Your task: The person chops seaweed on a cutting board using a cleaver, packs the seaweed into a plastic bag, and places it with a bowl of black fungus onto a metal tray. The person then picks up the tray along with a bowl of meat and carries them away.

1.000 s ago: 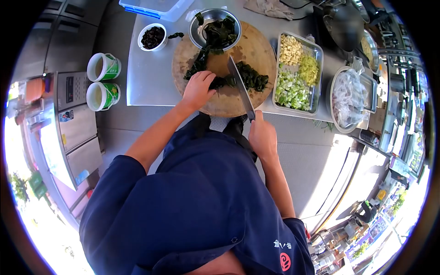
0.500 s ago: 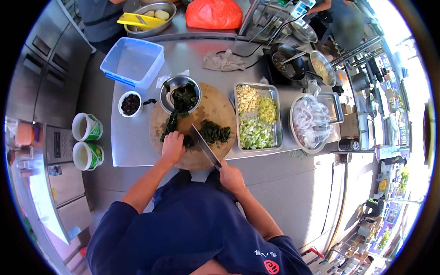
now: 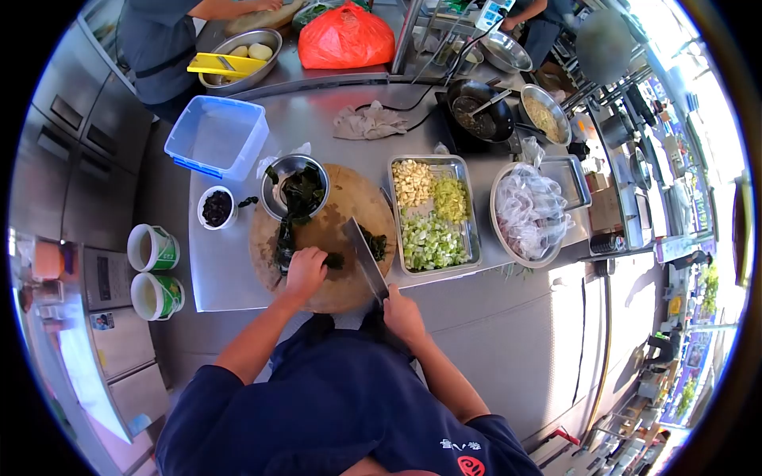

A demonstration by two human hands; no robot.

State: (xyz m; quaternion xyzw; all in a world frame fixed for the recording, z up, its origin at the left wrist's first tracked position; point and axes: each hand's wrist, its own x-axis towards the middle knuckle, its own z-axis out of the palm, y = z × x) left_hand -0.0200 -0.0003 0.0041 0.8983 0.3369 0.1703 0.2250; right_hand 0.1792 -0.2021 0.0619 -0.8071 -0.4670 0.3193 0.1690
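On the round wooden board (image 3: 337,190), my left hand (image 3: 305,274) presses down on a strip of dark green leafy food (image 3: 284,247), fingers curled round it. The strip runs up into a steel bowl (image 3: 275,208) at the board's upper left. My right hand (image 3: 403,315) grips the handle of a large knife (image 3: 366,258), its blade slanting up and left over the board. Cut dark green pieces (image 3: 375,244) lie behind the blade, partly hidden by it. A white tub of dark pieces (image 3: 217,208) stands left of the board.
Right of the board are a steel tray (image 3: 474,218) of chopped food and a basin of plastic bags (image 3: 530,214). A blue-rimmed plastic box (image 3: 218,135), a cloth (image 3: 369,121) and a wok (image 3: 480,111) stand farther back. Two other people are beyond the table.
The head view has tilted up, bringing in the far table and other people. The knife blade has shifted right, away from my left hand, and now covers part of the cut pieces.
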